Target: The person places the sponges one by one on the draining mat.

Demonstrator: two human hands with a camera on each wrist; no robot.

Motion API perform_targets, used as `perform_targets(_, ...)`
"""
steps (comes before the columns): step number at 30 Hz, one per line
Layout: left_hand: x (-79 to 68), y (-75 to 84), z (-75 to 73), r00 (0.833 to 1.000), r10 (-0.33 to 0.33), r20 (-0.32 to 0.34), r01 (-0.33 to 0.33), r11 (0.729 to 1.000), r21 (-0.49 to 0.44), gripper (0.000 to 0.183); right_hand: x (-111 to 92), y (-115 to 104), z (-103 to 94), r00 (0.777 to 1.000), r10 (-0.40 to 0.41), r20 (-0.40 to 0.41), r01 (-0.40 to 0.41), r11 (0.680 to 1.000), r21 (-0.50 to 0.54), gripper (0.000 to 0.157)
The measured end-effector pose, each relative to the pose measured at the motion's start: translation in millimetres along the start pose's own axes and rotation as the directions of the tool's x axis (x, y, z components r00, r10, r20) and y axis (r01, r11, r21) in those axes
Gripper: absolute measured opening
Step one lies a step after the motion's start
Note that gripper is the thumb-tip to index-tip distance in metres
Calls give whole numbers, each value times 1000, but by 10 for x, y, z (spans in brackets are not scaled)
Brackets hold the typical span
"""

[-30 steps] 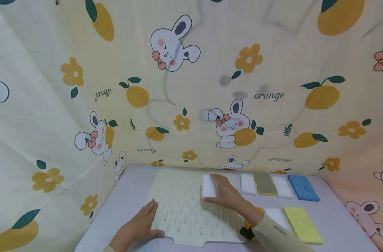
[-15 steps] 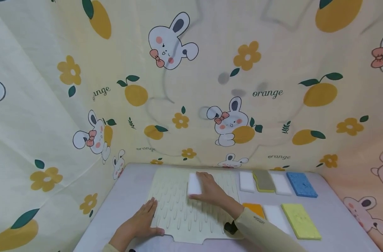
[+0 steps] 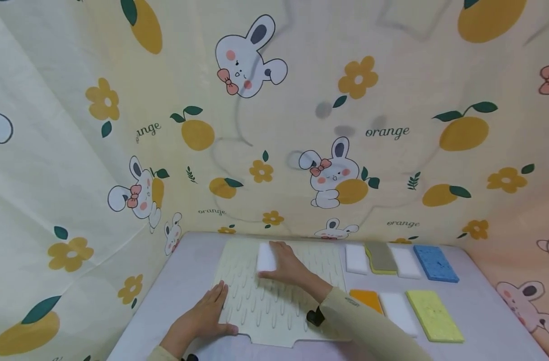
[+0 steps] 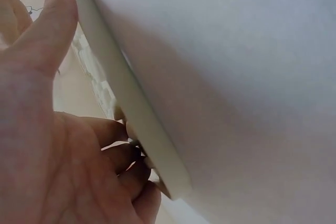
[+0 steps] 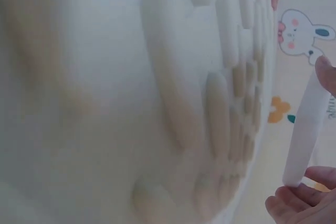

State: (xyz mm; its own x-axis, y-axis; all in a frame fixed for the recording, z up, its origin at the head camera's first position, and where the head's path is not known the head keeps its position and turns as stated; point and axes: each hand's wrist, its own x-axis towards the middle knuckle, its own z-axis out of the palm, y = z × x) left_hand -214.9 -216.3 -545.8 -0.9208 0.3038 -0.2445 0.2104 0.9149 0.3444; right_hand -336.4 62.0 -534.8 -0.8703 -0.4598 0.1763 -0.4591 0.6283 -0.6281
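Note:
A cream board (image 3: 286,336) with rows of long raised ridges lies on the table. My left hand (image 3: 203,315) rests at its left front corner, fingers stretched along the left edge, thumb by the front edge. In the left wrist view the thumb and fingers (image 4: 122,158) touch the board's rim. Over the upper left part of the board, my right hand (image 3: 289,267) grips a white sponge block (image 3: 266,257) between thumb and fingers. The right wrist view shows the sponge edge-on, held by its two ends, above the ridged surface.
Right of the board, the back row has a white sponge (image 3: 357,259), a grey-and-yellow sponge (image 3: 383,258), another white block and a blue sponge (image 3: 436,263). Nearer lie an orange sponge (image 3: 366,300), a white block (image 3: 398,312) and a yellow sponge (image 3: 434,316). A printed curtain surrounds the table.
My right hand has moved left across the board with the white sponge, from right of its middle to its upper left. More of the orange sponge shows. The left hand has stayed put.

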Motion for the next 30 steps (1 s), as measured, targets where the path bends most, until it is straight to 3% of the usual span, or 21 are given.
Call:
perform_targets(10, 2, 3, -27, 1000, -9, 14, 9, 1000, -3, 126, 227, -5, 227, 999, 35, 23, -35, 999, 25, 109)
perform_targets(20, 3, 0, 8, 1000, 16, -6, -16, 1000, -1, 125, 379, -92, 325, 1000, -5, 19, 4, 998, 59, 107)
perform_targets(30, 18, 15, -22, 1000, 1, 8, -1, 1000, 27, 127, 558, -135, 390, 998, 39, 46, -42, 998, 48, 106)
